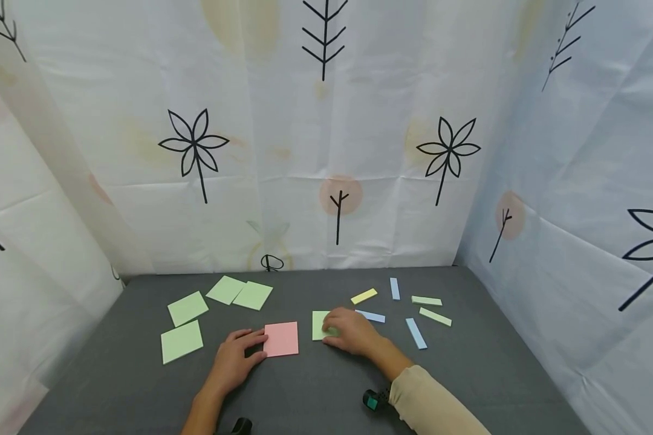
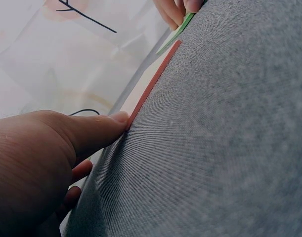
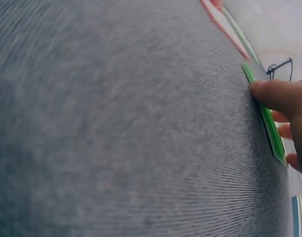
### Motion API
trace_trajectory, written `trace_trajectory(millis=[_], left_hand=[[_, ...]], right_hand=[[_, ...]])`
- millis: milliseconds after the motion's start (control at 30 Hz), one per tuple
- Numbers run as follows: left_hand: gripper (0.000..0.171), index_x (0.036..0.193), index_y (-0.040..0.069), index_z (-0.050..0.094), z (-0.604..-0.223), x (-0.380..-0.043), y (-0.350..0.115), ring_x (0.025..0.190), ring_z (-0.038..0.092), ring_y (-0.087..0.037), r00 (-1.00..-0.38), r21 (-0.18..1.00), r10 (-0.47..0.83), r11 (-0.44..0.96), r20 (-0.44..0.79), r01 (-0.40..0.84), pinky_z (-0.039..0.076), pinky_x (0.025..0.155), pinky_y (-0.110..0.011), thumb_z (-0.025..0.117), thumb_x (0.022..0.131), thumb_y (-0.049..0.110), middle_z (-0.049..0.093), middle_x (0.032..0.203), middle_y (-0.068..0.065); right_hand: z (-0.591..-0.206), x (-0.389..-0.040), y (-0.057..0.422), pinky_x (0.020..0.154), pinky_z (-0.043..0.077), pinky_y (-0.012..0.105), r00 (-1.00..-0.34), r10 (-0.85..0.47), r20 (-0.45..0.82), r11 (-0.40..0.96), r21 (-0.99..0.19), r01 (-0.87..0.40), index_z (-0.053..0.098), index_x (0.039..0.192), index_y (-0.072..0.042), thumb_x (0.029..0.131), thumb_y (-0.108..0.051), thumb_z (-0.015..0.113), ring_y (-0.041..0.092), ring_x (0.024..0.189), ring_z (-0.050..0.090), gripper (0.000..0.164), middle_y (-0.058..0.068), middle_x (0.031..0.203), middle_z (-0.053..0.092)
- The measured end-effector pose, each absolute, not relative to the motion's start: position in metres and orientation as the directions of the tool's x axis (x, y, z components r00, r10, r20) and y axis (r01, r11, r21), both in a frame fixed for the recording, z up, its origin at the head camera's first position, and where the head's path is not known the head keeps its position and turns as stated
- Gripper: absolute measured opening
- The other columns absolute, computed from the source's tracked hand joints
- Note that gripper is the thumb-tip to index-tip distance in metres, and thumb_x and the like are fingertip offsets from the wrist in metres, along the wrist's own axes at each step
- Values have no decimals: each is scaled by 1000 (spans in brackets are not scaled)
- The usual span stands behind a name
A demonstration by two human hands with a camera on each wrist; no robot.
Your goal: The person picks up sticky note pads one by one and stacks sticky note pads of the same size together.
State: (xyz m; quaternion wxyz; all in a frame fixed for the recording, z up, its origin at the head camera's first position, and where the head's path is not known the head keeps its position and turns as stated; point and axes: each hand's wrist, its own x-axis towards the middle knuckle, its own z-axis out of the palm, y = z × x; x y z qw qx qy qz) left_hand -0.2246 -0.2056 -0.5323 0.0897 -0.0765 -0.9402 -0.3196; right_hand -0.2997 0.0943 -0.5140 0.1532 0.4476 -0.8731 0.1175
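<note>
A pink sticky note pad (image 1: 281,339) lies flat in the middle of the dark grey table. At its left edge rests my left hand (image 1: 234,361), fingers stretched out; in the left wrist view the thumb (image 2: 120,118) touches the pad's near corner. To the right is a thick green sticky note pad (image 1: 318,323), partly covered by my right hand (image 1: 352,331). In the right wrist view, the thumb (image 3: 269,91) holds that pad's near edge and the other fingers are curled behind it. A gap separates the two pads.
Several green square notes (image 1: 182,342) lie at the left, two of them overlapping. Right of the right hand are narrow strips: one yellow (image 1: 364,296), several blue (image 1: 416,333) and two green (image 1: 435,316). A patterned white cloth (image 1: 283,211) hangs behind the table.
</note>
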Motion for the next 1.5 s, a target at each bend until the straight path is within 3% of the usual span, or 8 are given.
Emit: trace_trajectory(millis=[433, 633, 800, 1067, 1500], left_hand=[[39, 119, 14, 72, -533, -223, -205, 128, 45, -32, -977, 591, 77, 786, 198, 182, 29, 101, -62, 79, 81, 17, 63, 128, -1], [39, 119, 14, 72, -533, -222, -206, 128, 45, -32, -978, 598, 70, 782, 194, 175, 30, 100, -63, 79, 81, 17, 63, 128, -1], [39, 119, 14, 72, -533, -222, -206, 128, 45, -32, -976, 595, 75, 782, 206, 185, 30, 100, -62, 79, 81, 17, 63, 128, 0], [40, 119, 13, 72, -534, -222, -205, 128, 46, -33, -972, 589, 79, 784, 219, 196, 29, 100, -64, 79, 80, 17, 63, 127, -1], [39, 118, 13, 72, -533, -224, -204, 127, 46, -33, -973, 591, 73, 783, 219, 193, 30, 100, -62, 79, 80, 17, 64, 126, -1]], right_hand=[[-524, -304, 92, 65, 51, 28, -364, -825, 433, 485, 211, -849, 70, 81, -22, 83, -29, 73, 9, 78, 61, 9, -8, 84, 61], [-524, -304, 91, 63, 50, 27, -325, -811, 487, 469, 209, -858, 70, 77, -22, 80, -25, 75, 9, 75, 61, 6, -8, 83, 62], [-523, -301, 93, 67, 51, 27, -344, -769, 539, 469, 109, -876, 74, 79, -20, 82, -20, 73, 9, 77, 62, 3, -7, 84, 65], [-523, -301, 95, 73, 51, 27, -419, -743, 522, 493, 2, -870, 77, 83, -19, 85, -21, 73, 9, 85, 64, 6, -6, 90, 67], [-520, -302, 97, 79, 51, 29, -491, -738, 462, 518, -77, -852, 77, 88, -17, 89, -24, 70, 11, 91, 64, 10, -6, 95, 68]])
